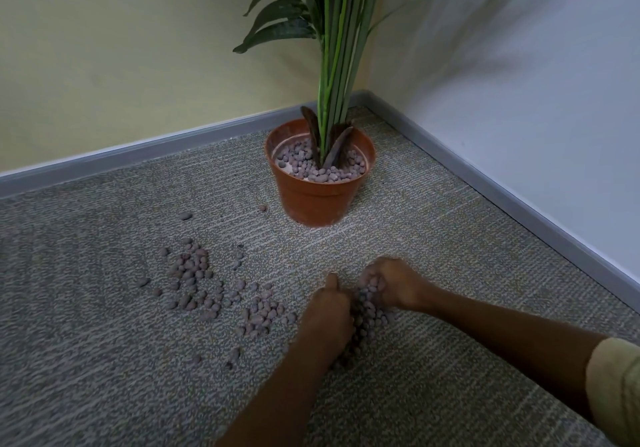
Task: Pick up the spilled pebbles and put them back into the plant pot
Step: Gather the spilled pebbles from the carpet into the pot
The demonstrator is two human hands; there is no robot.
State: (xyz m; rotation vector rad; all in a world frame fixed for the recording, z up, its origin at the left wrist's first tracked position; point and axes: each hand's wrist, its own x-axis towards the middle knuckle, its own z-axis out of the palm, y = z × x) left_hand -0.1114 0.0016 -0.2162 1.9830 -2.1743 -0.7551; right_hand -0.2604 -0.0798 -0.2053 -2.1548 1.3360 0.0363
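Spilled pebbles (211, 287) lie on the grey carpet (104, 360), dozens of them, too many to count, most in a loose patch left of the hands. A smaller heap (369, 311) sits between the two hands. The left hand (327, 322) is cupped against this heap, thumb up; the right hand (389, 285) curls around a clutch of pebbles on the other side. Beyond them, one orange pot (317, 197) stands in the corner, holding one green plant (332, 48) and more pebbles. One pale sleeve (616, 387) shows at the right.
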